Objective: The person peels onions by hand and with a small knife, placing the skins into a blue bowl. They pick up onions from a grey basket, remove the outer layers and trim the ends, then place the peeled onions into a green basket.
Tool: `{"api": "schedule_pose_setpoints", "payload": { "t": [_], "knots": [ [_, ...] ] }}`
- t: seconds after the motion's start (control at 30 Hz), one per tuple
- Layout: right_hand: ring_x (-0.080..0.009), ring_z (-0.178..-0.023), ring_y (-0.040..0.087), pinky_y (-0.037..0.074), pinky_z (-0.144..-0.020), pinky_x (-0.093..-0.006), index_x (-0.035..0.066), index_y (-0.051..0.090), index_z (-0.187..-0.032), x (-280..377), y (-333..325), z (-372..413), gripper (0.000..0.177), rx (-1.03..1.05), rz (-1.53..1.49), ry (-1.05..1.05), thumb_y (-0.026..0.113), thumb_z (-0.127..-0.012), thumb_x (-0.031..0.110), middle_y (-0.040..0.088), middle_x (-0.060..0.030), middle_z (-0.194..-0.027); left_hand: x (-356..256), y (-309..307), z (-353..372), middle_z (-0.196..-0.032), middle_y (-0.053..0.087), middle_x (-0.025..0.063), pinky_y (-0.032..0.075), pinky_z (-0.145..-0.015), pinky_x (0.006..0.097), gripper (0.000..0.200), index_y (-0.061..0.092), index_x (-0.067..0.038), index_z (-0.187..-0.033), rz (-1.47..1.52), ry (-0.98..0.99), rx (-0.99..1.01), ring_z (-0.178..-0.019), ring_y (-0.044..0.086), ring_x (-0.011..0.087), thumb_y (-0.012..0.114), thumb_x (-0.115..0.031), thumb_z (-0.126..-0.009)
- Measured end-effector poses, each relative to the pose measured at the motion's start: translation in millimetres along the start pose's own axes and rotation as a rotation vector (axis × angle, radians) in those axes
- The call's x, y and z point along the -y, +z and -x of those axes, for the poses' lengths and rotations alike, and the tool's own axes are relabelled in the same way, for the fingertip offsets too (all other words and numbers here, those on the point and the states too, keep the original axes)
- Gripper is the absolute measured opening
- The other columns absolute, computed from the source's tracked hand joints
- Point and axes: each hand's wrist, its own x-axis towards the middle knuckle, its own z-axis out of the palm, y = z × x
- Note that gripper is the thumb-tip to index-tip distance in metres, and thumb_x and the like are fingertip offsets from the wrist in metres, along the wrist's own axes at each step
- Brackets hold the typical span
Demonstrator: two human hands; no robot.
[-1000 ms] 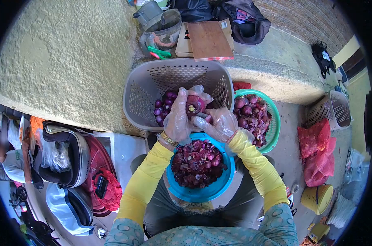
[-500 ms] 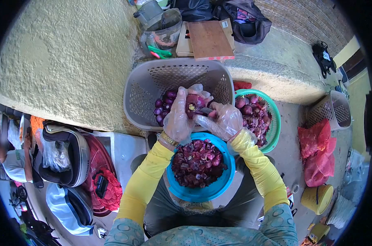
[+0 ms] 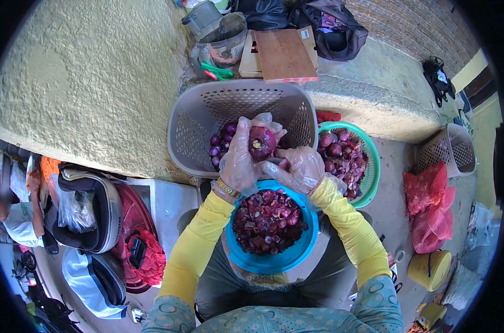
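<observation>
My left hand [image 3: 238, 158], in a clear plastic glove, is closed around a red onion [image 3: 262, 143] with its pale cut end facing up. Just to the right, my gloved right hand [image 3: 303, 168] is closed on a small knife [image 3: 275, 160], mostly hidden by the fingers, with a purplish bit by the thumb. Both hands are over the front edge of a grey perforated basket [image 3: 193, 111], where several smooth purple onions [image 3: 221, 145] lie. Below them, a blue basin [image 3: 252, 263] between my knees holds onion skins and pieces.
A green basin [image 3: 373, 183] of onions and skins stands to the right. Red mesh bags [image 3: 429, 208], another basket [image 3: 457, 147] and a yellow bucket [image 3: 429, 270] are farther right. A brown board [image 3: 285, 55] lies on the ledge. At far left sits another person [image 3: 21, 222].
My right hand has drawn slightly down and away from the onion, leaving a gap. The onion has turned in my left hand, showing more of its smooth purple surface.
</observation>
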Motion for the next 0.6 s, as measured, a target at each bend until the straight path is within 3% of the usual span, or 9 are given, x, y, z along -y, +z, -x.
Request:
{"api": "schedule_pose_setpoints", "payload": {
  "t": [0.1,0.17,0.33,0.53,0.6],
  "knots": [
    [-0.0354,-0.061,0.069,0.054,-0.058,-0.0433,0.004,0.075,-0.09,1.5,1.0,0.3,0.045,-0.096,0.01,0.005,0.079,-0.084,0.049,0.068,-0.0157,-0.066,-3.0,2.2,2.4,-0.126,0.064,0.0168,0.052,-0.107,0.0463,0.054,0.055,-0.005,-0.13,-0.009,-0.004,-0.018,-0.121,0.063,0.0301,0.041,-0.053,-0.109],
    [-0.0381,-0.062,0.069,0.055,-0.058,-0.0471,0.004,0.074,-0.088,3.4,-2.2,-0.9,0.057,-0.173,-0.032,0.071,0.077,-0.082,0.06,0.069,-0.0166,-0.068,-3.5,3.4,3.0,-0.126,0.064,0.0169,0.052,-0.106,0.0463,0.054,0.055,-0.005,-0.13,-0.004,-0.012,-0.009,-0.121,0.063,0.0297,0.041,-0.053,-0.109],
    [-0.0378,-0.063,0.07,0.055,-0.058,-0.0468,0.004,0.075,-0.092,4.2,-2.0,-1.5,0.06,-0.171,0.02,0.106,0.078,-0.08,0.063,0.069,-0.0171,-0.068,-0.1,3.8,1.4,-0.124,0.064,0.0176,0.054,-0.104,0.0451,0.054,0.055,-0.003,-0.13,-0.054,0.01,0.006,-0.117,0.064,0.0278,0.04,-0.051,-0.109],
    [-0.0411,-0.063,0.067,0.053,-0.06,-0.049,0.003,0.076,-0.093,-3.6,2.2,-1.2,0.055,-0.114,-0.083,0.076,0.073,-0.088,0.058,0.065,-0.0203,-0.065,-0.6,5.8,4.3,-0.117,0.067,0.0171,0.056,-0.099,0.0435,0.052,0.055,-0.002,-0.126,-0.147,0.031,0.03,-0.113,0.066,0.0277,0.04,-0.049,-0.11],
    [-0.043,-0.062,0.065,0.051,-0.06,-0.0501,0.001,0.076,-0.088,-1.0,-0.7,-2.5,0.053,0.04,-0.244,0.178,0.069,-0.092,0.053,0.064,-0.0216,-0.065,1.0,4.5,4.0,-0.117,0.067,0.0169,0.057,-0.097,0.0438,0.052,0.055,-0.002,-0.126,-0.121,0.013,0.029,-0.113,0.066,0.028,0.04,-0.049,-0.11]
  ]
}}
